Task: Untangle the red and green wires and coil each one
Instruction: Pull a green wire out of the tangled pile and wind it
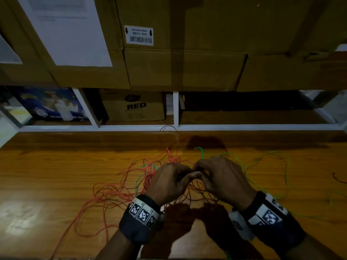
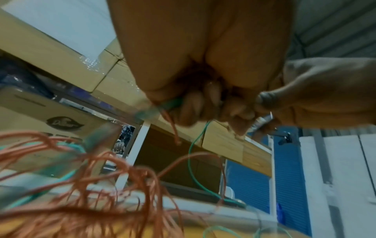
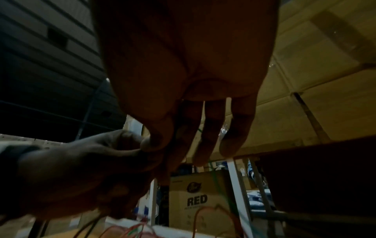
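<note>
Here, two wires lie tangled on the wooden table [image 1: 56,175]: one red wire [image 1: 112,194], its loops sprawling from the middle out toward 8 o'clock, and one green wire [image 1: 262,160], arcing toward 3 o'clock, with strands of it crossing into the red heap. Two hands meet knuckle to knuckle above the knot at the table's centre. The left hand [image 1: 169,182] is fisted, its fingers [image 2: 191,104] curled tight around red and green strands that trail below. The right hand [image 1: 221,177] pinches with thumb and forefinger where the hands meet, its other three fingers [image 3: 211,128] hanging fairly straight; which strand it pinches I cannot tell. Three cardboard boxes [image 1: 184,68] sit side by side at 12 o'clock.
</note>
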